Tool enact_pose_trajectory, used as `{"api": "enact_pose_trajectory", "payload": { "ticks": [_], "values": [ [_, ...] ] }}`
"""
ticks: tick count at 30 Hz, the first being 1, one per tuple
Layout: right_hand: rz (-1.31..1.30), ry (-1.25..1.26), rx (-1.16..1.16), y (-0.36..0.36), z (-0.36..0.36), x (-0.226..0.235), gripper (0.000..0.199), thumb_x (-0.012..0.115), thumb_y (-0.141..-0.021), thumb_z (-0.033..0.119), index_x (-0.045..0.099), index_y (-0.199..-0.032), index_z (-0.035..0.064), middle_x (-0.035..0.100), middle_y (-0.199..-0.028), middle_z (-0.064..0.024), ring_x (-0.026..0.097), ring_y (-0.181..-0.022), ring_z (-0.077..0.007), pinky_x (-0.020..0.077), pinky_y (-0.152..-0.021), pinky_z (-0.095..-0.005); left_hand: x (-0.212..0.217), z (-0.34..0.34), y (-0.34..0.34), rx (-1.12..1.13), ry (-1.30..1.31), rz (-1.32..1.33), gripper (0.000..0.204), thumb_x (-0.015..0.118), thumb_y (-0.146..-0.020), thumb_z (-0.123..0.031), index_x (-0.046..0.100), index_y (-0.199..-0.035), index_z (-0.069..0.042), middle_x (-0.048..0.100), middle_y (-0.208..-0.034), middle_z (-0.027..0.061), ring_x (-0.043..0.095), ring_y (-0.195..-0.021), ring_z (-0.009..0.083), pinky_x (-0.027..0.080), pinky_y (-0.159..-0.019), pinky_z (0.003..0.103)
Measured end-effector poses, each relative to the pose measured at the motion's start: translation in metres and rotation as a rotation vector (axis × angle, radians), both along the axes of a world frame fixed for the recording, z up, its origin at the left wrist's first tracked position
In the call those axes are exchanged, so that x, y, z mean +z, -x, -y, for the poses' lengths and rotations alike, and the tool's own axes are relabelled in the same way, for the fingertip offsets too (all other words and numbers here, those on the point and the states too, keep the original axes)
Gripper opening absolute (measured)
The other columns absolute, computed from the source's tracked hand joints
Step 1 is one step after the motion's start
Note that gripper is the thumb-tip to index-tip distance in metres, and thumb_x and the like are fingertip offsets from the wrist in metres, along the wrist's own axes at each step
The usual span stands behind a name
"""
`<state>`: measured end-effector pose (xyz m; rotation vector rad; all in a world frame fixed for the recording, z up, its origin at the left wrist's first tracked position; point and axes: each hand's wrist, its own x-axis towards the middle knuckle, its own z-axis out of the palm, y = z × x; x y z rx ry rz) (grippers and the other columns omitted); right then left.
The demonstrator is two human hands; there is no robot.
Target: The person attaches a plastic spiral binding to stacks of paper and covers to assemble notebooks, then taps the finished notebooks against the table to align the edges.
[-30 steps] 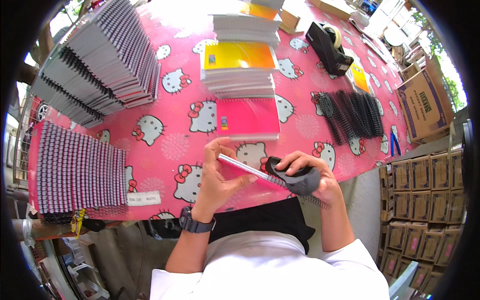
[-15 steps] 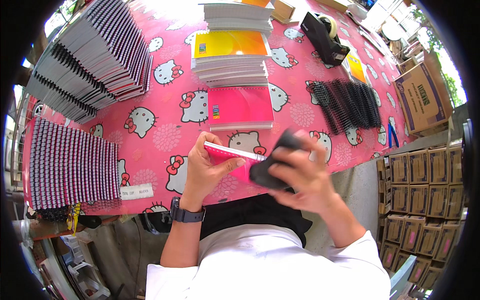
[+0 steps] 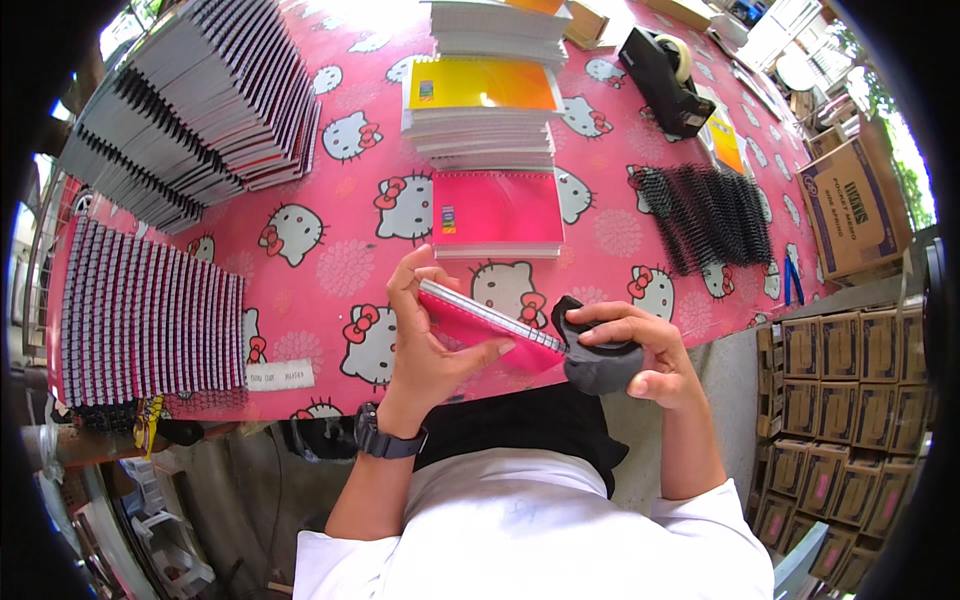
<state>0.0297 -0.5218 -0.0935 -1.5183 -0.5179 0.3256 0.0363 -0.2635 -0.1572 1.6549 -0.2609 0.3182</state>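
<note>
My left hand (image 3: 418, 345) grips a pink notebook (image 3: 465, 325) by its left end, thumb on the cover and fingers behind. Its white wire binding runs along the upper edge, and the notebook slants down to the right. In my right hand (image 3: 655, 350) is a rounded black-and-grey object (image 3: 605, 370), whose exact kind I cannot make out. It sits against the right end of the binding. Just beyond my hands lies a stack of pink notebooks (image 3: 500, 205), with a yellow-topped stack (image 3: 485, 85) behind it.
Rows of bound notebooks (image 3: 150, 310) fill the table's left side, with taller piles (image 3: 215, 95) behind. At right lie black wire coils (image 3: 705, 220), a tape dispenser (image 3: 665, 85) and blue-handled pliers (image 3: 793, 280). Cardboard boxes (image 3: 840, 385) stand beyond the table's right edge.
My right hand and the dark object have shifted right and slightly down, to the binding's end. The notebook slants more steeply. The whole view has shifted slightly.
</note>
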Motion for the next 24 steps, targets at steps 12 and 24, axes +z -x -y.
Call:
{"api": "enact_pose_trajectory", "payload": {
  "ticks": [12,24],
  "values": [
    [0.814,0.676,0.059,0.025,-0.025,0.027,0.052,0.082,-0.058,0.032,0.069,-0.103,0.0102,0.060,-0.121,-0.0108,0.049,-0.120,-0.0338,0.0379,-0.097,-0.0457,0.004,-0.011,0.000,-0.043,-0.013,-0.174,0.082,0.089,-0.056,-0.013,0.036,-0.119,-0.008,0.043,-0.103,0.0057,0.047,-0.094,0.0148,0.044,-0.083,0.030],
    [-0.047,0.187,-0.147,-0.005,-0.020,-0.018,0.062,0.068,-0.073,0.049,0.067,-0.102,-0.0068,0.060,-0.119,-0.0236,0.058,-0.113,-0.0314,0.0415,-0.098,-0.0398,-0.002,-0.006,0.005,-0.051,0.027,-0.006,0.096,0.089,-0.055,-0.010,0.030,-0.131,-0.009,0.040,-0.106,0.0044,0.045,-0.093,0.0139,0.043,-0.083,0.030]
  ]
}}
